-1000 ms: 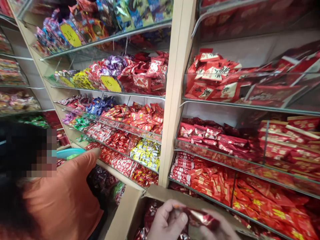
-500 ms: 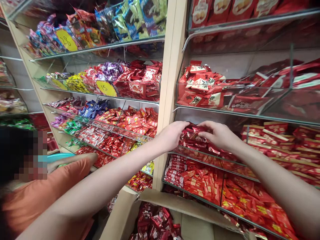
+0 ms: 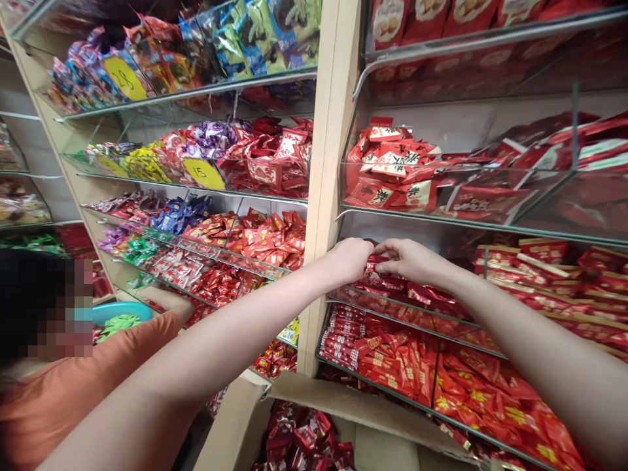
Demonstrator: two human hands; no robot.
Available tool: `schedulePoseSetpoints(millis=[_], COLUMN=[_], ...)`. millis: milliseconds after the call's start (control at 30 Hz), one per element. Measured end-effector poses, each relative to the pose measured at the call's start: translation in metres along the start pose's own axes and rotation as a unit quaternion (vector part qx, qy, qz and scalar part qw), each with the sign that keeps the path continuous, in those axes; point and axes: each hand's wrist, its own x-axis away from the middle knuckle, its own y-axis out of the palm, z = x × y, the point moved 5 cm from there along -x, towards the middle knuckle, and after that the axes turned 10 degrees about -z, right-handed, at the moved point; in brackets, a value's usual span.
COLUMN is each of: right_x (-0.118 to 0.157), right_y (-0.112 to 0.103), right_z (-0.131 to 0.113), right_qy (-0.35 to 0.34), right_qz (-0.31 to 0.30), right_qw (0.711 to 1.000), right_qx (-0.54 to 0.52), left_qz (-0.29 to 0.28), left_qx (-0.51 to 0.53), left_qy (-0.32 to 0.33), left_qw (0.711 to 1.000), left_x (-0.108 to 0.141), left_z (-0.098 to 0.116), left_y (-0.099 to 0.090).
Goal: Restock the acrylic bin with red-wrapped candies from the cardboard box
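Over a bin in the right-hand shelf unit, my left hand [image 3: 354,259] and my right hand [image 3: 405,260] are close together. Between them are small dark red candy packets [image 3: 377,261]. The curled fingers of my right hand grip a packet. My left hand is closed at the same packets, its fingertips mostly hidden. More dark red candy packets [image 3: 392,282] lie in the bin just below. In front of the shelves stands an open cardboard box [image 3: 363,405] with similar dark red packets [image 3: 304,438] inside.
A wooden post [image 3: 321,190] parts the two shelf units of wrapped sweets. Glass shelf fronts [image 3: 456,222] run above and below my hands. At the left, a person in an orange sleeve [image 3: 98,366] reaches toward lower bins, near a turquoise basin [image 3: 140,310] with green packets.
My hands have drawn closer together, the right one moving left and the left one slightly right. The other person's arm has moved, showing more of the basin.
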Motion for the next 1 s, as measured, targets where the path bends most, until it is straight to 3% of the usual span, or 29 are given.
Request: schedulePoseSetpoints(millis=[133, 267, 433, 900, 1000], right_x=[-0.001, -0.004, -0.008, -0.001, 0.012], right_y=[0.001, -0.004, -0.004, 0.002, -0.008], right_z=[0.004, -0.002, -0.007, 0.015, 0.008], right_qy=[0.024, 0.031, 0.037, 0.014, 0.014], right_qz=[-0.002, 0.011, -0.010, -0.028, 0.031], right_qw=[0.999, 0.999, 0.997, 0.999, 0.999], right_qx=[-0.028, 0.024, 0.061, -0.026, -0.012], left_qz=[-0.050, -0.098, -0.138, -0.213, -0.199], left_qx=[0.013, 0.060, 0.028, 0.030, 0.025], left_qy=[-0.031, -0.005, -0.021, 0.031, 0.033], left_qw=[0.998, 0.993, 0.990, 0.976, 0.979], left_x=[-0.002, -0.006, -0.014, -0.022, -0.020], left_z=[-0.002, 0.000, 0.001, 0.005, 0.004], left_y=[-0.006, -0.010, -0.008, -0.007, -0.012])
